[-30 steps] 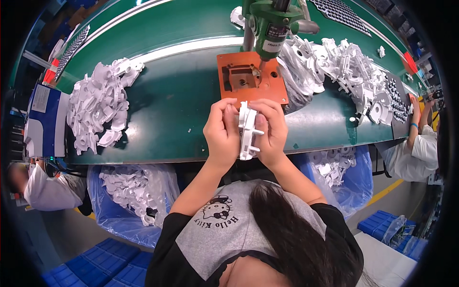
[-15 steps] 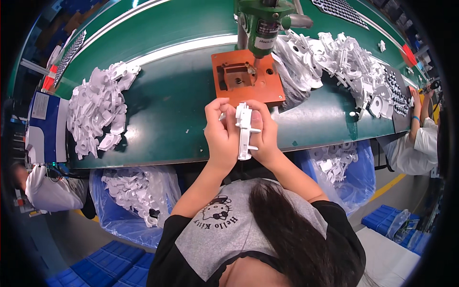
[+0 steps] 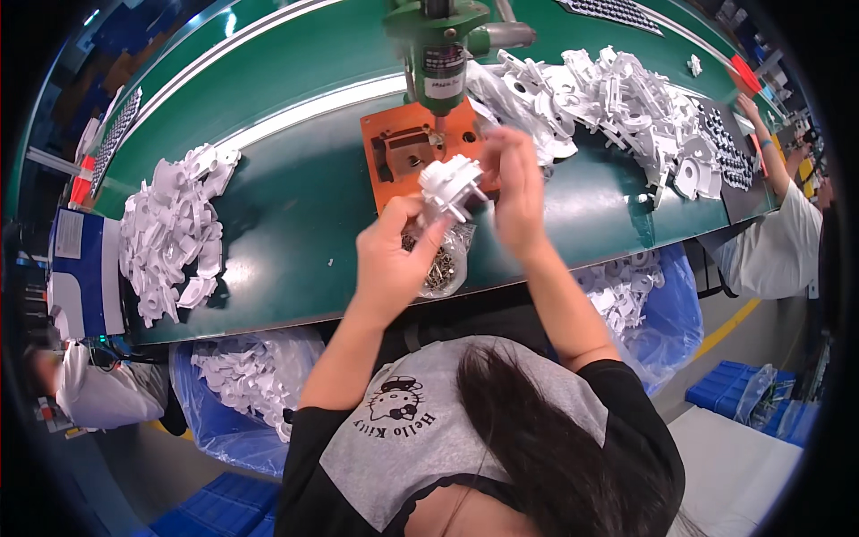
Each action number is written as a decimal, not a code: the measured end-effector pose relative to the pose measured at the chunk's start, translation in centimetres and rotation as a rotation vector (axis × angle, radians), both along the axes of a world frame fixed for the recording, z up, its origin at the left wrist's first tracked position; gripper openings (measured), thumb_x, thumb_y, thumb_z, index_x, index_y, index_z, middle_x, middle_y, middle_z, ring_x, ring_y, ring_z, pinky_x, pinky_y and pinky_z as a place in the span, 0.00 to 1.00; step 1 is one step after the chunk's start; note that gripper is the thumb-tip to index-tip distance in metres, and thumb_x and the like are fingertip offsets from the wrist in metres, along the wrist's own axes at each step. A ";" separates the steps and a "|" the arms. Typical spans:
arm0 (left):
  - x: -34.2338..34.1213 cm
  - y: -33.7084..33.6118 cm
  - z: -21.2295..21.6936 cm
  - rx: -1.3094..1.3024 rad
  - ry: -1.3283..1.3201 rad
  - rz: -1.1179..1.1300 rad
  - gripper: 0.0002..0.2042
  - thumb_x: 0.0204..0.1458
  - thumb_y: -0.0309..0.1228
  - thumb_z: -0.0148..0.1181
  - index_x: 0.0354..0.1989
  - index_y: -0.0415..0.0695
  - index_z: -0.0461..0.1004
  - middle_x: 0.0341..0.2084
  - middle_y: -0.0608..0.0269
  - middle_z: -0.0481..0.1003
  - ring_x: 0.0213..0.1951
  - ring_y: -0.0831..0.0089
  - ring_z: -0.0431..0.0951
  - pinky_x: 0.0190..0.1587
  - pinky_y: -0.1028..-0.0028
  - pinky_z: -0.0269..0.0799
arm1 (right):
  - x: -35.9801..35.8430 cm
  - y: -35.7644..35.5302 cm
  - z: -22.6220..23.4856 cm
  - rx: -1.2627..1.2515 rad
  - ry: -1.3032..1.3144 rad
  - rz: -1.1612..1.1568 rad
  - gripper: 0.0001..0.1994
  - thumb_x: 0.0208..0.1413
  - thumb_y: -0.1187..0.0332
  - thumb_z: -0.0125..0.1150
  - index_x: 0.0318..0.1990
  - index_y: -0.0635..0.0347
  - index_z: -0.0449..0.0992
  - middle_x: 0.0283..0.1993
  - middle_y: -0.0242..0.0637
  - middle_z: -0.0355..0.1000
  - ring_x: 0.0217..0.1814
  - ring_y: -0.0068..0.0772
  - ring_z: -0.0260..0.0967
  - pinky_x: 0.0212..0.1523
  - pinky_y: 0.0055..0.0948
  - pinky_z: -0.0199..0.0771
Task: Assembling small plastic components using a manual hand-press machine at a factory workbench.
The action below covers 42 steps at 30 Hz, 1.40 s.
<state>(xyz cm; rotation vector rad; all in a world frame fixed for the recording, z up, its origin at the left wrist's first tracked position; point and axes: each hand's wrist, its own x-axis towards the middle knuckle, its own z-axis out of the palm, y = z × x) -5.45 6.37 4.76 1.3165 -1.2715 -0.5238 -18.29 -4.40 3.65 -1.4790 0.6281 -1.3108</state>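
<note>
A white moulded plastic part [image 3: 450, 183] is pinched between the thumb and fingers of my left hand [image 3: 392, 259], tilted above the bench. To its right is my right hand [image 3: 519, 192], somewhat blurred, its fingers stretched out and nothing visible in them. Just beyond both hands sits an orange fixture block [image 3: 380, 127] with a recessed pocket, partly covered by the part and my hands. The green press head [image 3: 438, 67] stands over that block. Below the held part lies a clear plastic bag of small metal pieces [image 3: 443, 273], partly behind my left hand.
Piles of white parts lie on the green bench [image 3: 295, 233], one left [image 3: 174, 228] and one right [image 3: 626, 112]. Blue bins lined with plastic, a left one [image 3: 210, 421] and a right one [image 3: 676, 304], stand below its edge. A co-worker's arm [image 3: 777, 170] reaches in at right.
My right hand has come off the white part and opened, moving up and right. The part has turned in my left hand, and the bag of metal pieces now shows. The whole view has shifted.
</note>
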 end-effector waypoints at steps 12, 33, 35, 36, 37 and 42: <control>4.5 -8.0 -2.4 -0.118 -1.029 0.126 0.07 0.45 0.27 0.59 0.33 0.45 0.70 0.36 0.52 0.73 0.43 0.57 0.76 0.45 0.62 0.72 | -0.5 -17.1 -6.9 -0.264 1.180 -0.244 0.09 0.49 0.71 0.52 0.36 0.63 0.76 0.36 0.54 0.73 0.42 0.54 0.70 0.43 0.42 0.70; 5.2 -6.2 -3.9 -0.066 -0.825 -0.011 0.26 0.40 0.46 0.67 0.44 0.40 0.74 0.53 0.43 0.67 0.58 0.51 0.64 0.62 0.59 0.56 | 1.8 -8.3 -2.6 -0.715 0.676 -0.117 0.06 0.45 0.72 0.63 0.31 0.62 0.79 0.35 0.35 0.73 0.41 0.37 0.69 0.41 0.30 0.69; 5.3 -6.2 -3.9 -0.109 -0.831 -0.028 0.28 0.38 0.48 0.67 0.44 0.41 0.74 0.51 0.41 0.68 0.57 0.51 0.65 0.62 0.58 0.56 | 1.7 -7.8 -2.6 -0.677 0.672 -0.073 0.06 0.44 0.70 0.63 0.30 0.60 0.80 0.36 0.36 0.74 0.44 0.39 0.68 0.44 0.34 0.68; 5.3 -6.2 -4.1 -0.105 -0.826 -0.021 0.28 0.38 0.48 0.67 0.44 0.41 0.74 0.51 0.41 0.68 0.57 0.51 0.65 0.62 0.58 0.56 | 1.5 -7.5 -2.5 -0.735 0.715 -0.057 0.06 0.45 0.70 0.63 0.30 0.60 0.80 0.37 0.36 0.74 0.44 0.39 0.68 0.45 0.35 0.67; 5.4 -6.3 -4.3 -0.118 -0.815 -0.026 0.27 0.38 0.48 0.67 0.44 0.41 0.74 0.51 0.41 0.68 0.57 0.52 0.65 0.62 0.58 0.55 | 1.5 -7.2 -2.3 -0.792 0.757 -0.042 0.06 0.45 0.69 0.62 0.30 0.60 0.79 0.38 0.36 0.74 0.45 0.39 0.68 0.46 0.36 0.66; 5.5 -6.4 -4.6 -0.132 -0.785 -0.007 0.27 0.36 0.46 0.69 0.42 0.42 0.74 0.50 0.44 0.69 0.58 0.53 0.65 0.62 0.58 0.55 | 1.4 -5.2 -1.2 -0.825 0.873 -0.017 0.10 0.48 0.69 0.60 0.37 0.62 0.78 0.41 0.37 0.74 0.49 0.39 0.66 0.50 0.37 0.62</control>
